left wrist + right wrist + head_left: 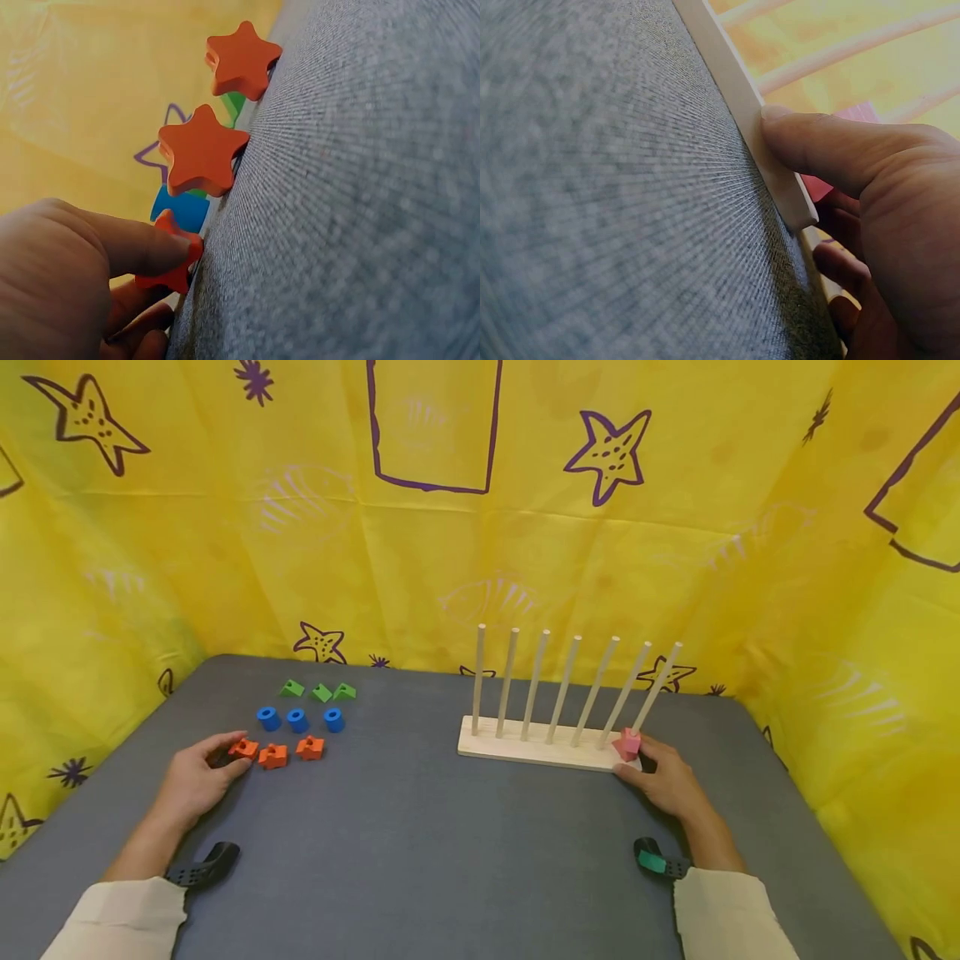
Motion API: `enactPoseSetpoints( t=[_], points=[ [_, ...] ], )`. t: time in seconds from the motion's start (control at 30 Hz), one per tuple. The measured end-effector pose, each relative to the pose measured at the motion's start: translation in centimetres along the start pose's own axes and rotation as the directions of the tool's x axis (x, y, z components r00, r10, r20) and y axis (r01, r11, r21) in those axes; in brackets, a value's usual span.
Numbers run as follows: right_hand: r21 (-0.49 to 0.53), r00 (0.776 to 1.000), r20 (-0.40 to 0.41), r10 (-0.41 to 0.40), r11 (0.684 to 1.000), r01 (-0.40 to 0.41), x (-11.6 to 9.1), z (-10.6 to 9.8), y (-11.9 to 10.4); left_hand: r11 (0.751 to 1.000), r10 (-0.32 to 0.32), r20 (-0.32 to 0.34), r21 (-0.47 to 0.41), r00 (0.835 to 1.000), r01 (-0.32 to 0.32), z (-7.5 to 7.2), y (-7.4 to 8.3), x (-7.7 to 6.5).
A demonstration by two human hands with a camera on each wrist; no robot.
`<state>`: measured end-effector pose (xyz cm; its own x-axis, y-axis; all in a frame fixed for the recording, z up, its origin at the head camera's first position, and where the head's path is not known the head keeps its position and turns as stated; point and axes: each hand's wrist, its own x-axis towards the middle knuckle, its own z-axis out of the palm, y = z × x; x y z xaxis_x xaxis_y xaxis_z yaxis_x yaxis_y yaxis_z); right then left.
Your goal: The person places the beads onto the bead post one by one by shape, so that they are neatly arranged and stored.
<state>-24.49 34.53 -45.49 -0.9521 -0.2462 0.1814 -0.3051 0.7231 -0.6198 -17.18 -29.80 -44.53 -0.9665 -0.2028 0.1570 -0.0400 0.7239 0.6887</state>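
My left hand [197, 781] pinches the leftmost orange star block [171, 264], thumb over its near face, down on the grey table. Two more orange stars, a middle one [201, 148] and a far one [244, 60], stand on edge in a row beside it. At the right, my right hand [666, 777] grips the end of a wooden peg rack [540, 753], the thumb [810, 144] pressed on the base's front edge. A pink block [627, 744] sits low on the rack's rightmost peg, partly hidden behind the thumb in the right wrist view.
Behind the stars lie three blue cylinders [297, 721] in a row, with three green triangular blocks [322, 692] farther back. The rack's several upright pegs [534, 685] lean outward in the head view. A yellow patterned cloth [420, 552] hangs behind the grey table [420, 843].
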Motion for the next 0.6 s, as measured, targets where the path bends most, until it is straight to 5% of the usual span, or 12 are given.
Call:
enactPoseSetpoints(
  t=[0.3, 0.43, 0.6],
  points=[
    [-0.011, 1.0, -0.002, 0.001, 1.0, -0.001, -0.2, -0.4, 0.1, 0.999, -0.04, -0.132, -0.023, 0.99, 0.037, 0.7, 0.3, 0.1],
    [-0.02, 1.0, 0.006, 0.011, 1.0, -0.011, -0.3, -0.5, 0.0, 0.985, -0.093, -0.199, -0.163, 0.976, 0.06, 0.2, 1.0, -0.1],
    [-0.023, 1.0, 0.02, 0.012, 1.0, -0.012, -0.3, -0.3, -0.1, 0.924, -0.146, -0.191, -0.377, 0.971, 0.065, -0.8, 3.6, -0.6]
  ],
)
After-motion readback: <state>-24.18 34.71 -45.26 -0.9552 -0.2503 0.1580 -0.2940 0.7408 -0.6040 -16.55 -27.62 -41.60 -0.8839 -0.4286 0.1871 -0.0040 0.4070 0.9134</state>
